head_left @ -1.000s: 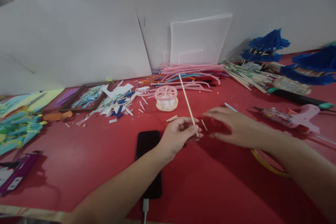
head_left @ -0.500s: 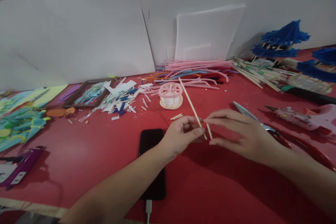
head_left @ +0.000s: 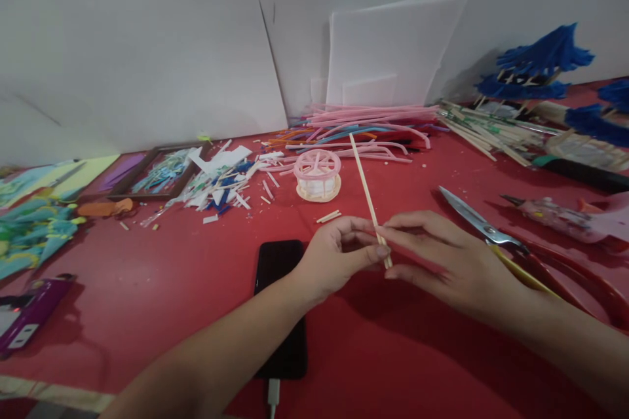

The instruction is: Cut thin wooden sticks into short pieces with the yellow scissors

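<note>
My left hand (head_left: 344, 250) pinches a long, thin wooden stick (head_left: 363, 182) near its lower end; the stick points up and away. A short piece of stick (head_left: 388, 263) lies alongside that lower end, and the fingertips of my right hand (head_left: 437, 245) are closed around it. Both hands meet just above the red table. Beyond them stands a small round model (head_left: 317, 175) with a pink spoked wheel on top and a pale base. In front of it lie a few short cut sticks (head_left: 328, 217).
A black phone (head_left: 280, 262) with a white cable lies under my left forearm. Red-handled scissors (head_left: 491, 232) and a pink glue gun (head_left: 565, 219) are at the right. Pink strips (head_left: 373, 116), wooden sticks (head_left: 481, 131) and paper scraps (head_left: 223, 177) lie along the back.
The short piece in my right hand has come against the long stick's lower end; before, a gap separated them. The long stick stands slightly steeper. The camera view has shifted a little.
</note>
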{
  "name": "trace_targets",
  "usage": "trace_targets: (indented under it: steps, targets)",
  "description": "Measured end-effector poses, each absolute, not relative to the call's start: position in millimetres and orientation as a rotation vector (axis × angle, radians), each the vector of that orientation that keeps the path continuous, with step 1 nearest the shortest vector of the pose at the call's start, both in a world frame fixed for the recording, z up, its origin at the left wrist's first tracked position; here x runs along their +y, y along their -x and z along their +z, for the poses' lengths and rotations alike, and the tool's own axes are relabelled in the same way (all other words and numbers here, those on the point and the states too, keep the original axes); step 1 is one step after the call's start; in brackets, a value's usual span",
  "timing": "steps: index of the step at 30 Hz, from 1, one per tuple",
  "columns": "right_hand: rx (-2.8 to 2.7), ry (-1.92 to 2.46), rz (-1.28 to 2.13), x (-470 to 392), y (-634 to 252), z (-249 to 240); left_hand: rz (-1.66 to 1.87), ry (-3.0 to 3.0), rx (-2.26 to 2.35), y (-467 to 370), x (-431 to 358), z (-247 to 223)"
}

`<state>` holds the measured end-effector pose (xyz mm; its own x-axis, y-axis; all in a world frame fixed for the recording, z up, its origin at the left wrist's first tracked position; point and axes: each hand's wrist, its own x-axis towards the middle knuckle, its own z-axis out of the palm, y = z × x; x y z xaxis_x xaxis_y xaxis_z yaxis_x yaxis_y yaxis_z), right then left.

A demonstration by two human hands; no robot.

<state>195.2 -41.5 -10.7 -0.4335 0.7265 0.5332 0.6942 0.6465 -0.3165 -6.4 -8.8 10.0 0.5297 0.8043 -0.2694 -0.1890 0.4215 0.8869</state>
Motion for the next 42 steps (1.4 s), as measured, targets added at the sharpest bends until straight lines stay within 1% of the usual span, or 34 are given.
trace_targets:
  steps: [4,6,11,14,17,20,24,31,37,42]
  targets:
    - [-2.155,1.048,-0.037,-42.8,-192.2,-5.7,0.733,-0.931,0.781,5.9,-8.7,11.0]
    - [-2.128,1.002,-0.026,-43.4,-192.0,-2.6,0.747,-0.927,0.798,5.8,-8.5,11.3]
    - [-2.199,0.99,0.207,-44.2,-192.9,1.5,0.751,-0.94,0.801,6.4,-8.4,11.5]
    - [-2.17,1.028,0.247,-45.0,-191.2,1.1,0.75,-0.964,0.78,7.0,-8.5,10.3]
    - [-2.113,1.115,0.282,-47.2,-186.4,1.8,0.819,-1.018,0.777,7.0,-8.3,7.3]
    - [-2.007,1.22,0.433,-50.4,-179.8,4.7,0.884,-1.072,0.785,6.3,-8.0,4.1]
    - [-1.849,1.346,0.66,-53.5,-173.4,8.0,0.878,-1.067,0.766,5.7,-7.6,3.0]
    - [-1.73,1.417,0.814,-53.1,-169.9,5.8,0.88,-1.097,0.782,4.3,-9.4,3.7]
    - [-1.802,1.456,0.761,-50.6,-167.2,5.4,0.991,-1.162,0.887,4.9,-11.1,3.2]
    - [-1.957,1.425,0.601,-47.9,-166.4,0.8,0.937,-1.211,0.962,4.3,-12.5,3.4]
